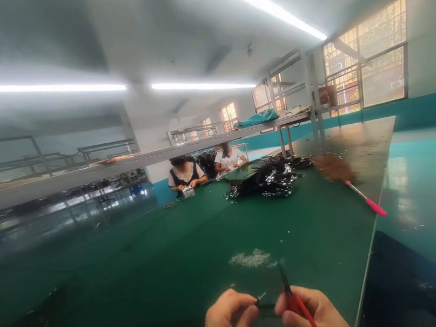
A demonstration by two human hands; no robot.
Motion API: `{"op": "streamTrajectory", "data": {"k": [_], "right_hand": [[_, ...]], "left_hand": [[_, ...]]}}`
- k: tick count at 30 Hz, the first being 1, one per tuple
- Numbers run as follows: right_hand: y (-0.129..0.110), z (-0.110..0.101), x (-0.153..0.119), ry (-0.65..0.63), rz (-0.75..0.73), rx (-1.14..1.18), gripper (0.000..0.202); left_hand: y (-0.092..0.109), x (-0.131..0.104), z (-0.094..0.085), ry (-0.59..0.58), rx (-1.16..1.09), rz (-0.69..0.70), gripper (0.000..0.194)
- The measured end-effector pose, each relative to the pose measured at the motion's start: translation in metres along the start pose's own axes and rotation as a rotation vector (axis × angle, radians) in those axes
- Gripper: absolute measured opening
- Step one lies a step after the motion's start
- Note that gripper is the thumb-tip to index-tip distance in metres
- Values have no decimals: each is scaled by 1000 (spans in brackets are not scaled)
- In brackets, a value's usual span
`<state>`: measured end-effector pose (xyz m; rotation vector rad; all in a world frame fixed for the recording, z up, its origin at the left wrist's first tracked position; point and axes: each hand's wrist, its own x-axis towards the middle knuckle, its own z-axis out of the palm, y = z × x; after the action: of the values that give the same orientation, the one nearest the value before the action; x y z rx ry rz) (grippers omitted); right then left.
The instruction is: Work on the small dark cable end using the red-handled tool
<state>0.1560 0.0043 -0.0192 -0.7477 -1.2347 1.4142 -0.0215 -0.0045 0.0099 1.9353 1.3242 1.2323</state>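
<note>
My left hand (229, 323) is closed in a pinch near the bottom of the view. Between its thumb and forefinger is the end of a thin black cable (267, 306) with a small pale tip pointing up to the right. Close beside it, my right hand (320, 315) is wrapped round red-handled pliers (293, 301). Their dark narrow jaws point up and away, apart from the pale tip. The cable runs across the gap toward my right fingertips; whether they grip it too is hard to tell. Beyond my hands lies a small heap of whitish clippings (252, 258) on the green tabletop (167, 264).
A heap of black cables (267, 178) lies farther along the table. A brown duster (336, 169) with a pink handle rests by the right edge. Two people sit at the far side, one holding a white object (188, 192). A raised metal shelf (139, 161) crosses above the table.
</note>
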Motion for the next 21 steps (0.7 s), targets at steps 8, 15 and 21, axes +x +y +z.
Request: {"op": "streamTrajectory", "data": {"k": [8, 15, 21], "right_hand": [[-17, 22, 14, 53, -81, -347, 23], [-30, -15, 13, 243, -202, -688, 10], [-28, -13, 11, 114, -31, -274, 24]], "left_hand": [[-7, 1, 2, -149, 143, -30, 20], [-1, 0, 3, -100, 204, -5, 20], [11, 2, -3, -122, 147, -101, 22]]}}
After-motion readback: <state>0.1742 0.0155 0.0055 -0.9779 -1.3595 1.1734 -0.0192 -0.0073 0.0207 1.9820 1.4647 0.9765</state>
